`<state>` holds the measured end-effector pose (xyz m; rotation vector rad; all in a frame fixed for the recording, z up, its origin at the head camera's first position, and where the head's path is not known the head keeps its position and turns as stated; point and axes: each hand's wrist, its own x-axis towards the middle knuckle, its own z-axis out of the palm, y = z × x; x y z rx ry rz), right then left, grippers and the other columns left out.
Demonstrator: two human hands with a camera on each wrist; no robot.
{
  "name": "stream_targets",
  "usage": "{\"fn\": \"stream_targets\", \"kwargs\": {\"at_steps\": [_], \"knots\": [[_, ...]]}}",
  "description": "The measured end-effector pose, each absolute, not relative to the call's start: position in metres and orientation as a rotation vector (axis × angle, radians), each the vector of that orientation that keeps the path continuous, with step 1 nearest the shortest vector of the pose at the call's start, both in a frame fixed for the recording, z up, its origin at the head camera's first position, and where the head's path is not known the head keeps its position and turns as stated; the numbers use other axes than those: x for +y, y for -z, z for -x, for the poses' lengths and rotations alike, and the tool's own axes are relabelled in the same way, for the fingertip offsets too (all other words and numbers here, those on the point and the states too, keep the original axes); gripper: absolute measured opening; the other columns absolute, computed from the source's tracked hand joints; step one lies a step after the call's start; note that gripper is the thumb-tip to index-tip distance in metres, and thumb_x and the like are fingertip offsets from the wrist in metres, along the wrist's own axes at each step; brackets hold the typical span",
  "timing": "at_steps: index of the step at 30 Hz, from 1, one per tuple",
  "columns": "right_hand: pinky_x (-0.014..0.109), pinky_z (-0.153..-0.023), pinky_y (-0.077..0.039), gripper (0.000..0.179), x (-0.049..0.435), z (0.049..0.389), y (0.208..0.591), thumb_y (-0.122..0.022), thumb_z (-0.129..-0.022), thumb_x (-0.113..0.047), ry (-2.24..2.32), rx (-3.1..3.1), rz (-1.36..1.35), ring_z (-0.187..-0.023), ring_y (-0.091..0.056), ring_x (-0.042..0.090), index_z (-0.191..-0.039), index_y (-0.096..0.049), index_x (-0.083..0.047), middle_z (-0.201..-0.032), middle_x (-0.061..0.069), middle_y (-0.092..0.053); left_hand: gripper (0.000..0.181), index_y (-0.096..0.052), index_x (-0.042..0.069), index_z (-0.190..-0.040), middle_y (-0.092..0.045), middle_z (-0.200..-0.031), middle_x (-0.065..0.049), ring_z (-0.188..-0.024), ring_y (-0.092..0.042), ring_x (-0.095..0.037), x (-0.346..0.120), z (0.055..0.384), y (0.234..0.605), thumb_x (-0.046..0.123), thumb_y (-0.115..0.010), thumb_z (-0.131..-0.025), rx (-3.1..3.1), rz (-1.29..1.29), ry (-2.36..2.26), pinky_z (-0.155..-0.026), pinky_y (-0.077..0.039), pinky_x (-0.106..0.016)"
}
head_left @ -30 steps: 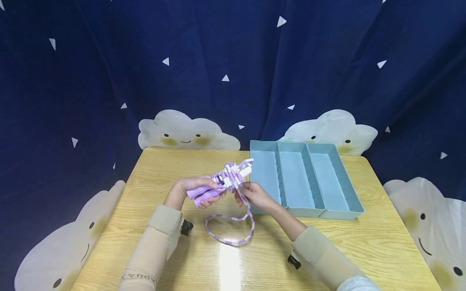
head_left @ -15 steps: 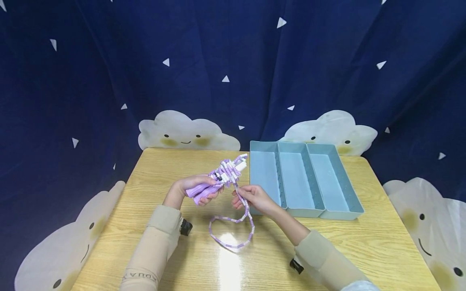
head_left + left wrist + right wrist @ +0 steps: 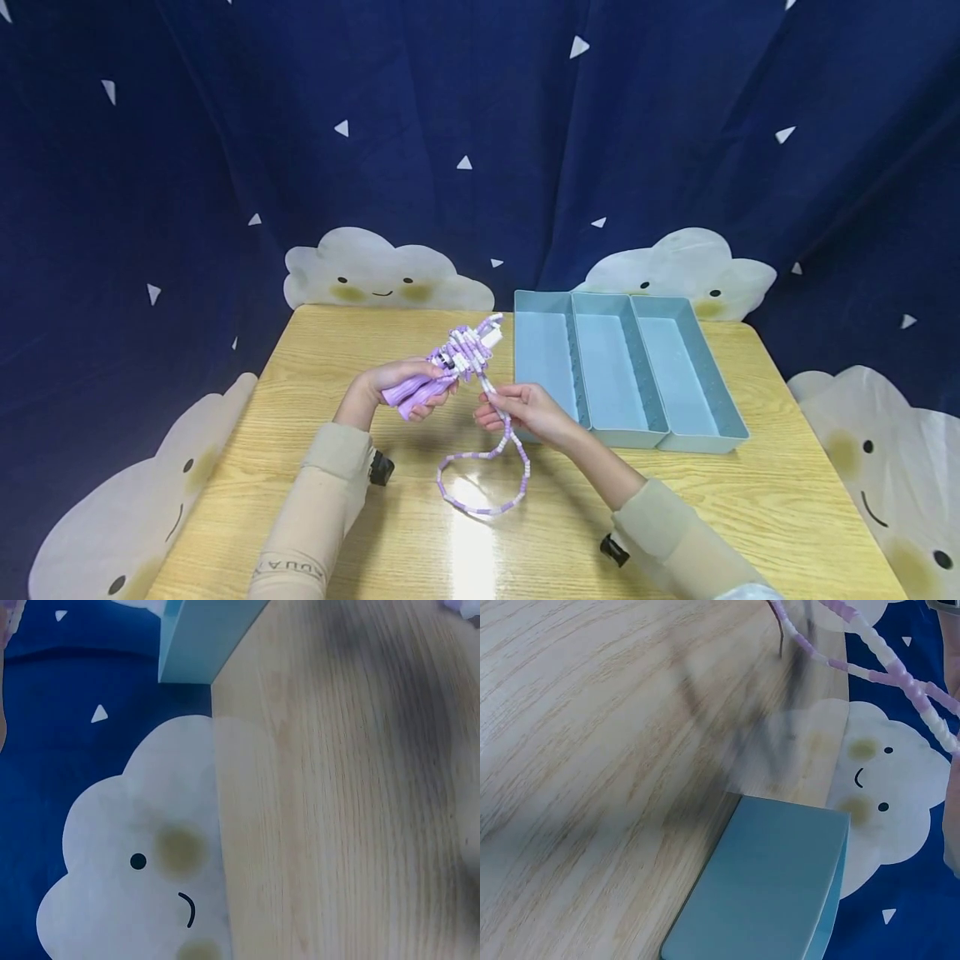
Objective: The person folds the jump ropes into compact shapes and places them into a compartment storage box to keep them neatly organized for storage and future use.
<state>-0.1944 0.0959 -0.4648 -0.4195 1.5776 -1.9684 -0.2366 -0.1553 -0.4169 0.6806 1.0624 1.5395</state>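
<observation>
Holding a purple-and-white beaded skipping rope (image 3: 467,350) in the air above the table, just left of the trays. Curling the fingers of the left hand (image 3: 393,375) round two lilac handles (image 3: 420,396), below the wound coils. Pinching a trailing strand between thumb and fingers of the right hand (image 3: 528,408). Dangling a round loop (image 3: 482,511) low over the wood, too close for telling touch from gap. Wearing beige sleeves (image 3: 341,450) with thick cuffs. Working over a pale yellow wooden table (image 3: 787,467), showing fine grain, rounded far corners and a white glare (image 3: 474,558) toward the near side. Casting soft, blurred shadows across that grain in both wrist views. Having three grey-blue trays (image 3: 637,438) standing side by side near the right hand, reaching back to the far edge. Facing a navy curtain (image 3: 420,83), hanging in shallow folds behind and at both sides, bearing scattered white triangles and smiling clouds (image 3: 390,279) with ochre cheeks, peeping past the table's edges
</observation>
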Motion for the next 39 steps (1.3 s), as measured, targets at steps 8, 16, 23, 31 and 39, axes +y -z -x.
{"fn": "stream_targets", "kwargs": {"at_steps": [8, 16, 23, 31, 39], "knots": [[0.048, -0.087, -0.047, 0.038, 0.101, 0.195, 0.462, -0.048, -0.095, -0.014, 1.853, 1.654, 0.404, -0.083, -0.066, 0.021, -0.114, -0.048, 0.019, -0.091, 0.014, -0.067, 0.034, -0.046, 0.006, -0.1, -0.048, -0.072, 0.002, -0.052, -0.044, -0.005, -0.158, 0.238, 0.419, 0.015, -0.013, -0.095, 1.087, -0.642, -1.564, -0.046, -0.037, -0.018], [0.03, -0.079, -0.053, 0.035, 0.104, 0.196, 0.459, -0.045, -0.095, -0.011, 1.755, 1.789, 0.411, -0.077, -0.065, 0.013, -0.109, -0.051, 0.02, -0.087, 0.011, -0.067, 0.032, -0.047, 0.006, -0.099, -0.048, -0.071, 0.002, -0.052, -0.045, -0.006, -0.161, 0.239, 0.422, 0.017, -0.017, -0.096, 1.116, -0.627, -1.612, -0.045, -0.038, -0.018], [0.012, -0.052, -0.044, 0.035, 0.105, 0.195, 0.452, -0.044, -0.095, -0.012, 1.773, 1.823, 0.362, -0.066, -0.058, 0.005, -0.109, -0.052, 0.019, -0.077, 0.001, -0.063, 0.031, -0.048, 0.006, -0.097, -0.048, -0.071, 0.001, -0.051, -0.046, -0.006, -0.161, 0.24, 0.423, 0.017, -0.019, -0.096, 1.15, -0.595, -1.628, -0.045, -0.039, -0.018], [0.012, -0.042, -0.032, 0.032, 0.106, 0.196, 0.439, -0.044, -0.096, -0.014, 1.751, 1.859, 0.38, -0.06, -0.053, 0.005, -0.106, -0.055, 0.013, -0.077, 0.006, -0.06, 0.029, -0.047, 0.007, -0.098, -0.048, -0.071, 0.002, -0.051, -0.045, -0.006, -0.159, 0.243, 0.431, 0.019, -0.02, -0.096, 1.202, -0.557, -1.623, -0.045, -0.038, -0.018], [0.014, -0.038, -0.027, 0.031, 0.109, 0.198, 0.428, -0.041, -0.097, -0.017, 1.621, 1.958, 0.501, -0.059, -0.054, 0.006, -0.105, -0.057, 0.009, -0.075, 0.004, -0.06, 0.028, -0.049, 0.008, -0.095, -0.048, -0.07, 0.001, -0.049, -0.044, -0.005, -0.157, 0.249, 0.445, 0.022, -0.025, -0.097, 1.323, -0.495, -1.581, -0.043, -0.039, -0.017]]}}
